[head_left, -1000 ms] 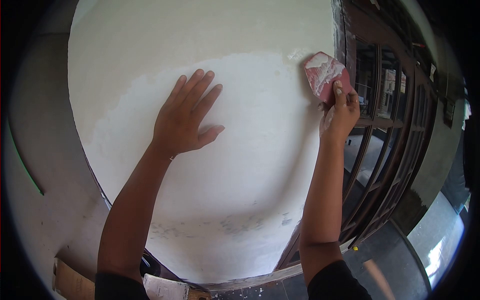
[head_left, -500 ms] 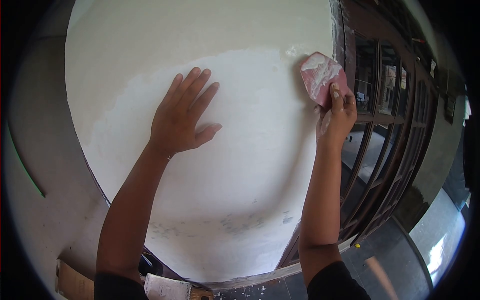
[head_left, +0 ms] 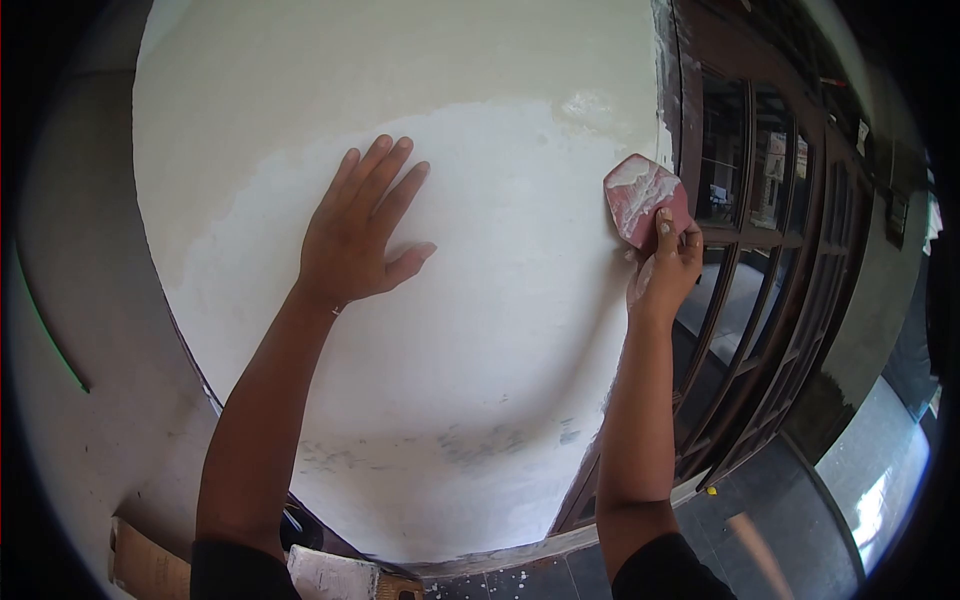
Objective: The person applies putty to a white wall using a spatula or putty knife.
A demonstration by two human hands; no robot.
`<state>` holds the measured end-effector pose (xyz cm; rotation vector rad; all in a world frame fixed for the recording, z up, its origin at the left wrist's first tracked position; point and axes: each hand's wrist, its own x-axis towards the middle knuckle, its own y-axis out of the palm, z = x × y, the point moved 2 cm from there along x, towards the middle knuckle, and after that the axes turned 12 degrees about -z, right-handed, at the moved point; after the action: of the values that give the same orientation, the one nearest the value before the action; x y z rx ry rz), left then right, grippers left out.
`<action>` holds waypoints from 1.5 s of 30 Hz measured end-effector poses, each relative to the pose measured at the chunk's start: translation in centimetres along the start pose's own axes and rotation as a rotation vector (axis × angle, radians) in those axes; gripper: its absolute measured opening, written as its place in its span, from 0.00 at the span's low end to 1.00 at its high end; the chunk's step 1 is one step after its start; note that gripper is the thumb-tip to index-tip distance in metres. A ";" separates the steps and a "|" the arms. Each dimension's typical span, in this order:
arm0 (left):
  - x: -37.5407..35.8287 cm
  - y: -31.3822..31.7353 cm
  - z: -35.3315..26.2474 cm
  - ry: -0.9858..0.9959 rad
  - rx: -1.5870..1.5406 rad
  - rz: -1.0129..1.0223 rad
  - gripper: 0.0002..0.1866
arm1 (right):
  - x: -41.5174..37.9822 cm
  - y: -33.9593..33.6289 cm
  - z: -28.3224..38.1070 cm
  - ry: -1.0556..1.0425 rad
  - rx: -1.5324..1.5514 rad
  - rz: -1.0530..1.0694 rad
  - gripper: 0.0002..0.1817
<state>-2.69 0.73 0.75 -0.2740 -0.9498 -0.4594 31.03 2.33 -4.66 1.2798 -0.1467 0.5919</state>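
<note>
Red scraper (head_left: pixel 643 200); white wall (head_left: pixel 480 300)

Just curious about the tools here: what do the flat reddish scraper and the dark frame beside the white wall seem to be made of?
The flat reddish scraper looks like matte plastic, smeared with white putty. The dark frame looks like brown varnished wood holding glass panes that show reflections.

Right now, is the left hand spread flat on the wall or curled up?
Spread flat: the left hand lies palm-down on the wall, its fingers stretched out and slightly fanned, thumb out to the side.
</note>
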 end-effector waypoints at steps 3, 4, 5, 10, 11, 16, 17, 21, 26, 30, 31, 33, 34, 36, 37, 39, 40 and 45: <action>0.2 -0.1 -0.5 -0.005 -0.002 -0.003 0.37 | -1.8 -2.1 -0.6 0.011 0.073 0.064 0.12; 0.0 -0.3 -0.6 -0.005 -0.008 -0.011 0.39 | -2.9 -3.0 -0.8 0.003 0.094 0.118 0.12; -0.5 -0.5 -0.8 -0.009 -0.003 -0.007 0.39 | -5.0 -3.7 -0.5 0.063 0.083 0.124 0.12; -10.6 -3.9 -5.5 -0.177 -0.080 0.098 0.40 | -17.1 -10.5 -0.2 0.324 -0.104 0.192 0.17; -14.3 -5.3 -7.2 -0.253 -0.094 0.099 0.41 | -19.5 -12.3 -0.5 0.383 -0.133 0.216 0.16; -30.4 -14.9 -18.3 -0.996 -0.125 0.165 0.42 | -30.5 -21.9 -2.4 0.916 -0.366 0.256 0.18; -32.5 -16.8 -20.6 -1.183 -0.169 0.119 0.42 | -32.5 -23.0 -2.3 1.016 -0.434 0.293 0.19; -37.5 -25.6 -27.5 -1.462 -0.094 0.272 0.43 | -38.6 -23.9 -0.5 1.325 -0.491 0.360 0.22; -38.9 -34.0 -30.1 -1.745 -0.078 0.148 0.41 | -45.7 -23.8 1.3 1.466 -0.550 0.470 0.22; -39.4 -41.1 -29.9 -1.782 0.101 0.288 0.38 | -51.3 -22.0 4.4 1.574 -0.550 0.504 0.22; -39.8 -42.7 -29.9 -1.783 0.140 0.264 0.37 | -52.5 -21.7 5.2 1.607 -0.567 0.526 0.22; -40.3 -45.8 -30.2 -1.810 0.214 0.244 0.37 | -54.7 -21.5 6.3 1.618 -0.571 0.546 0.23; -40.4 -47.2 -30.2 -1.839 0.227 0.215 0.36 | -56.0 -22.5 6.1 1.619 -0.584 0.565 0.22; -41.1 -50.1 -30.9 -1.909 0.285 0.205 0.36 | -58.0 -21.8 7.1 1.620 -0.610 0.578 0.22; -41.8 -51.3 -31.2 -1.922 0.306 0.210 0.36 | -59.0 -21.9 7.2 1.607 -0.612 0.574 0.22; -43.0 -53.2 -32.0 -1.986 0.328 0.183 0.38 | -60.5 -22.2 7.3 1.603 -0.658 0.579 0.22; -43.4 -53.9 -32.5 -2.001 0.333 0.190 0.38 | -61.2 -22.3 7.2 1.577 -0.690 0.578 0.22; -46.2 -54.9 -33.4 -2.130 0.365 0.248 0.38 | -64.2 -23.4 5.2 1.473 -0.819 0.685 0.19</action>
<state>-28.71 -49.24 -54.81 -0.5141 -2.9613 0.5027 -10.48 -27.72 -50.20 -0.2340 0.3941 1.6987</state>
